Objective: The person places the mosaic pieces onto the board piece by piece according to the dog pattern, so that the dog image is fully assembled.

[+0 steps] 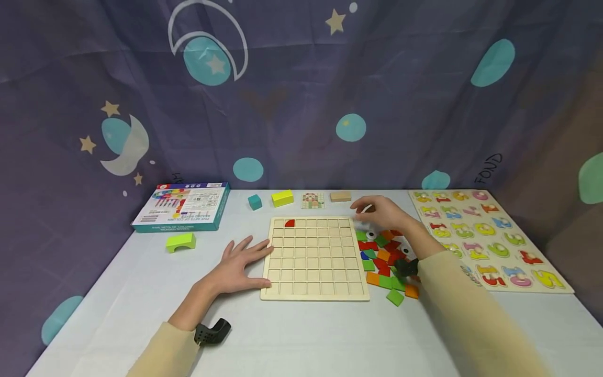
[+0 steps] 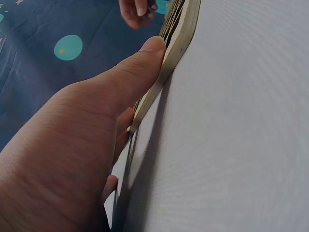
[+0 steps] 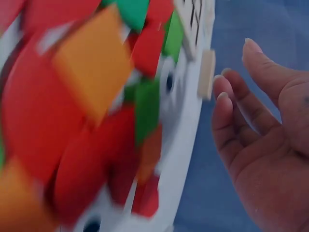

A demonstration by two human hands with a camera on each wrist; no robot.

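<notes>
A square wooden grid board lies flat on the table, with one red quarter-circle piece in a cell of its top row. My left hand rests at the board's left edge, fingers spread; its thumb touches the board's side. Over the board's far right corner hovers my right hand, its fingers loosely bent. In the right wrist view a gap shows between thumb and fingers, with nothing held there. Below that hand is a pile of red, green and orange pieces.
Behind the board stand a teal cube, a yellow block, a small pattern card and a plain wooden block. A boxed set and a green arch block lie left. A number puzzle board lies right.
</notes>
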